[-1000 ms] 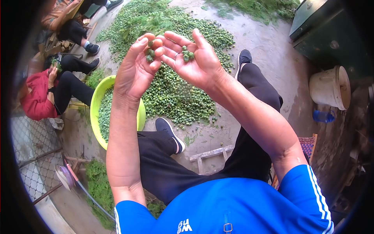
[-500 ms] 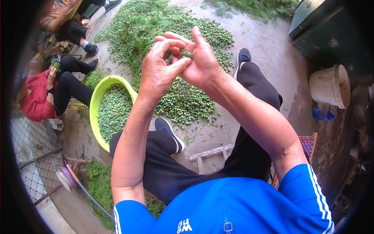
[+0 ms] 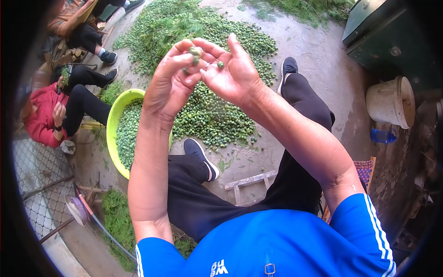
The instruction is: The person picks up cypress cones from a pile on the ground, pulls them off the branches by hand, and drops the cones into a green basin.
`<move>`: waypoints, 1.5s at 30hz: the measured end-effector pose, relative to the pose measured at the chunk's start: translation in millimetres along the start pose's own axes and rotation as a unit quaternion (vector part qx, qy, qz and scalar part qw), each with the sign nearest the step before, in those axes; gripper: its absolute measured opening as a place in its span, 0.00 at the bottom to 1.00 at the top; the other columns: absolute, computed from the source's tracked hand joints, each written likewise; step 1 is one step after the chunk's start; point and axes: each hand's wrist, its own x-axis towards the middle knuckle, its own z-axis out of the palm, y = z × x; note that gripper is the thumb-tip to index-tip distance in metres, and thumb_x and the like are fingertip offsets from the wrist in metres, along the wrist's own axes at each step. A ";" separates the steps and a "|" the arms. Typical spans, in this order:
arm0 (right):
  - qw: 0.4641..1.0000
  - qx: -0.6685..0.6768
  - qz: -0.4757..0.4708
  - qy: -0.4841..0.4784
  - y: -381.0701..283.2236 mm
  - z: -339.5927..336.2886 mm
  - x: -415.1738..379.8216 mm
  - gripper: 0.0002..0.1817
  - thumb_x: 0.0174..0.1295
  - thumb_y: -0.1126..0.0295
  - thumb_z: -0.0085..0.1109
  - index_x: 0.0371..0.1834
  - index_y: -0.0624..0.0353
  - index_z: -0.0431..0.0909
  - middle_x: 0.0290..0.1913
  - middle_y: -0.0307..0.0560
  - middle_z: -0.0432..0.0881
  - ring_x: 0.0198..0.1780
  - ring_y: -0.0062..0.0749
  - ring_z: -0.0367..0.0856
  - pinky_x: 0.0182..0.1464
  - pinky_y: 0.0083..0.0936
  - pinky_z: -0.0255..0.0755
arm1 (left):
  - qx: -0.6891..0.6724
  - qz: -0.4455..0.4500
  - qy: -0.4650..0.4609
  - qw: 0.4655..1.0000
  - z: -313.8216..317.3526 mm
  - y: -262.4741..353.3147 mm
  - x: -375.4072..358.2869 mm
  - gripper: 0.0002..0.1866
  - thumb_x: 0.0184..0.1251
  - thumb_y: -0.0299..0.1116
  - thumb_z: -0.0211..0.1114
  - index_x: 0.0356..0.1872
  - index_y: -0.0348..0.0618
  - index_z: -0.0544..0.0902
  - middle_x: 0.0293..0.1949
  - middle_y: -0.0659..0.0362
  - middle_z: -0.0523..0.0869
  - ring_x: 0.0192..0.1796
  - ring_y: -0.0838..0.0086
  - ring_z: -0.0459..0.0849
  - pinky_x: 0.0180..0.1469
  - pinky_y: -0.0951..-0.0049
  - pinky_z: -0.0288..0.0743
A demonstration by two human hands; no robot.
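Note:
Both my hands are raised together above a heap of small round green pods. Between the curled fingers of my left hand are a few green pods, near the fingertips. My right hand is turned palm up and cupped, its thumb spread away from its bent fingers. One green pod rests in this palm. The fingertips of the two hands almost meet over the right palm.
A yellow-green tub full of pods stands to the left. Feathery green stems lie across the heap. A person in a red top sits at left. A white bucket and blue bottle are at right.
My left hand has shifted left and turned, drawing slightly back from the right palm with pods in its fingers. Fewer pods show in my right palm. The seated person's hands have moved apart.

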 end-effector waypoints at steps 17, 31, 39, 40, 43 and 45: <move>0.999 -0.023 -0.043 -0.003 -5.5 7.3 3.7 0.42 0.72 0.38 0.29 0.62 0.74 0.64 0.60 0.65 0.70 0.61 0.48 0.71 0.69 0.41 0.64 | 0.160 0.082 -0.022 0.983 11.0 -15.8 0.1 0.07 0.70 0.35 0.64 0.38 0.43 0.79 0.27 0.66 0.78 0.20 0.91 0.67 0.16 0.89 0.54; 0.981 -0.173 -0.079 0.048 -8.9 4.1 -1.1 0.36 0.75 0.45 0.30 0.59 0.72 0.69 0.56 0.60 0.77 0.59 0.44 0.75 0.63 0.38 0.69 | 0.351 0.126 0.060 0.926 14.9 -23.7 1.6 0.09 0.64 0.28 0.68 0.45 0.40 0.83 0.27 0.71 0.75 0.21 0.93 0.66 0.20 0.89 0.55; 0.929 -0.351 -0.071 0.093 -18.5 5.3 -8.1 0.18 0.70 0.54 0.54 0.40 0.60 0.79 0.35 0.41 0.82 0.36 0.24 0.80 0.40 0.23 0.76 | 0.418 0.210 0.072 0.881 -3.9 -16.2 2.7 0.11 0.65 0.27 0.67 0.48 0.43 0.83 0.25 0.72 0.73 0.20 0.93 0.65 0.19 0.88 0.53; 0.913 -0.390 -0.077 0.092 -19.0 6.6 -8.6 0.17 0.68 0.55 0.57 0.39 0.59 0.79 0.35 0.41 0.82 0.35 0.23 0.80 0.39 0.22 0.76 | 0.473 0.250 0.071 0.842 -4.5 -14.9 3.4 0.11 0.65 0.27 0.67 0.48 0.43 0.84 0.24 0.72 0.73 0.20 0.93 0.66 0.20 0.88 0.54; 0.910 -0.400 -0.074 0.080 -18.0 5.4 -9.2 0.14 0.66 0.57 0.61 0.37 0.58 0.78 0.34 0.39 0.82 0.34 0.21 0.80 0.37 0.20 0.75 | 0.459 0.232 0.077 0.854 -4.3 -12.7 1.5 0.11 0.64 0.27 0.67 0.47 0.43 0.84 0.24 0.72 0.74 0.21 0.92 0.66 0.21 0.87 0.54; 0.920 -0.379 -0.054 0.089 -17.3 4.1 -7.2 0.17 0.70 0.55 0.54 0.41 0.59 0.78 0.37 0.43 0.83 0.37 0.26 0.82 0.41 0.23 0.76 | 0.364 0.151 0.083 0.915 -1.2 -10.2 -2.4 0.11 0.66 0.27 0.66 0.49 0.41 0.81 0.22 0.72 0.71 0.19 0.92 0.64 0.18 0.87 0.51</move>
